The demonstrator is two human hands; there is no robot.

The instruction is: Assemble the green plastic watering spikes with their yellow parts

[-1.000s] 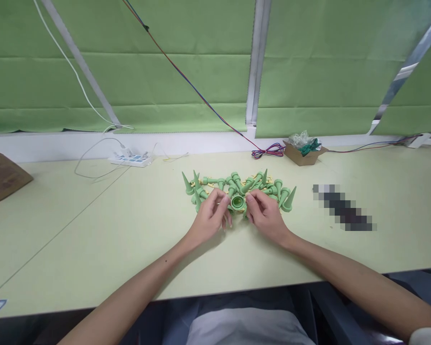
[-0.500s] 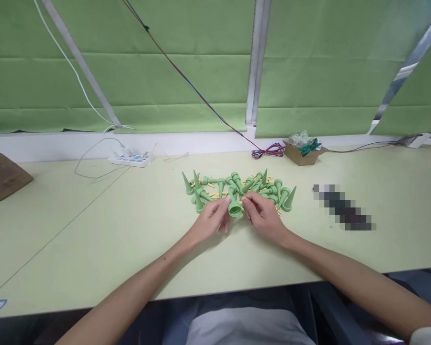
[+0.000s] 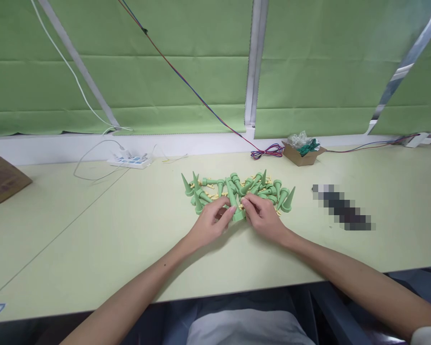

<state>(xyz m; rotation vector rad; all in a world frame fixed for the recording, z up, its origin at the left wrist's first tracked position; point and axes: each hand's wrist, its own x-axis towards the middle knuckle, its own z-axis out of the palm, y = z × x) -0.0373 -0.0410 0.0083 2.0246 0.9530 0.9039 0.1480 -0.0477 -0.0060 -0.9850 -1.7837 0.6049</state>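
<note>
The left hand pinches a green plastic spike between thumb and fingers, its wide collar toward the worktop's front edge and its narrow end toward the rear edge. The right hand has thumb and forefinger pressed together at the spike's right side, apparently on a small yellow piece; the fingertips hide most of it. From where I stand I cannot tell whether the held spike touches the worktop.

Directly behind the hands, at about mid-length of the worktop, lies a loose heap of matching green spikes, some standing point up, others on their sides, with yellow pieces scattered among them.

Along the rear edge I note a white power strip left of the heap, a coil of red and blue wire, and, just beside it, an open cardboard box holding clear wrap and green material. A brown paper bag sits toward the rear left corner.
</note>
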